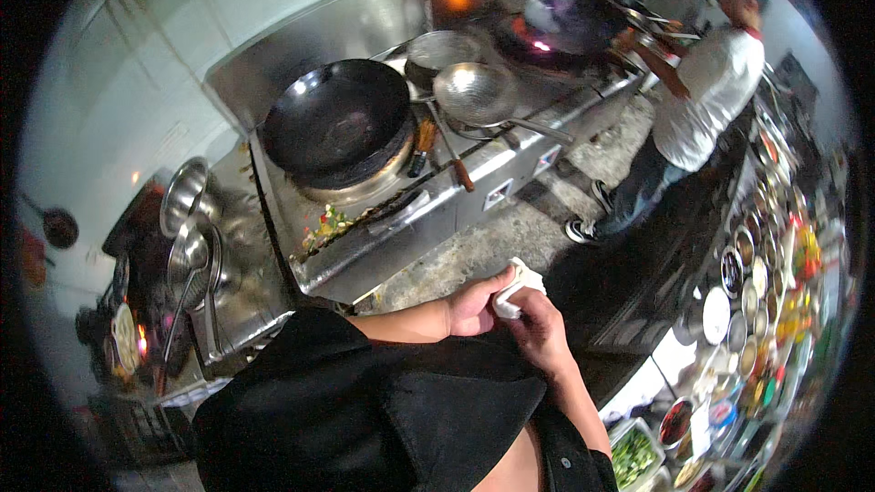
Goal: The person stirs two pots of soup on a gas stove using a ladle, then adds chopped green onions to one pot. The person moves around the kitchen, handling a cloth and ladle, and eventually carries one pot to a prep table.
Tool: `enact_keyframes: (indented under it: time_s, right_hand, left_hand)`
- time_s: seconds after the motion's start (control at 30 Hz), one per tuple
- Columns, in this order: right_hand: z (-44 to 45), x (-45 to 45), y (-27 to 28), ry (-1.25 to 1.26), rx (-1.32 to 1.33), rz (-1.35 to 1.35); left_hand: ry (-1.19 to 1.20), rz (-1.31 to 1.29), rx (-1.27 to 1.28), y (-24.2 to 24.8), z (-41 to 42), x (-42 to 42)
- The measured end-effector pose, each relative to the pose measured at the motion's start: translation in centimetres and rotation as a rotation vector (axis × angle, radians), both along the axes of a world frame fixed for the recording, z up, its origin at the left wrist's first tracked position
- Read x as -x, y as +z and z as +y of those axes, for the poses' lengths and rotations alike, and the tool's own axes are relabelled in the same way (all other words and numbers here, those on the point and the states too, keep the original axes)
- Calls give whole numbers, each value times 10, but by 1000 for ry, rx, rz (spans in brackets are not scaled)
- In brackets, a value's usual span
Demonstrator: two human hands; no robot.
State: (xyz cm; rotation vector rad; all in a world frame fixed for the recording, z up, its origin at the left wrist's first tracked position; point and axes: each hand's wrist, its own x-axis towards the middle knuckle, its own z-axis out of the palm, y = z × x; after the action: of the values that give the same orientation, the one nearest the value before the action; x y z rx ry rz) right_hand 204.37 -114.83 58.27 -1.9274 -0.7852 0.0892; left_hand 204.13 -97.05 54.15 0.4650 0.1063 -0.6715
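Note:
My left hand [473,307] and my right hand [540,329] meet in front of my chest, both closed on one white cloth or paper wipe [525,281]. The wipe bunches up between the fingers. Beyond them is the steel range, where a large black wok [338,119] rests tilted on a burner ring. A brush [423,143] with a dark handle lies right of that wok. A perforated steel strainer [477,92] has its handle over the range's front edge.
At the upper right, a co-worker in a white jacket [714,92] handles another wok [574,17] over a lit burner. Food scraps [328,227] lie on the range's near corner. Steel bowls and ladles [193,246] stand at left. Ingredient bowls [716,314] crowd the right counter.

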Motion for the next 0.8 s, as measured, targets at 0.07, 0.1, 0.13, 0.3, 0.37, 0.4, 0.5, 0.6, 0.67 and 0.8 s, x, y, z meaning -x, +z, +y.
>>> enact_keyframes:
  time_s: [0.07,0.1,0.13,0.3,0.37,0.4,0.5,0.6,0.67,0.8]
  right_hand:
    - [34,-40,9,183,105,-38]
    - [49,-56,12,248,121,-31]
    - [63,-73,12,308,133,-13]
    - [79,-133,-8,223,109,325]
    - [67,-156,-21,84,-13,592]
    - [59,-166,-27,61,-31,620]
    - [43,-200,-44,-1,50,680]
    - [38,-236,-52,-14,92,715]
    - [38,-265,-54,41,80,574]
    - [25,-332,-58,41,29,782]
  left_hand:
    - [164,102,-159,-6,25,-23]
    - [211,152,-163,-12,38,-36]
    - [271,145,-112,-19,50,-46]
    - [709,294,-180,-71,138,-110]
    - [810,253,-61,-86,203,-119]
    - [919,261,-89,-91,231,-124]
    - [1089,257,36,-93,309,-138]
    - [1196,407,-110,-87,337,-187]
    - [1158,441,-160,-87,342,-220]
    - [1178,584,-127,-102,353,-265]
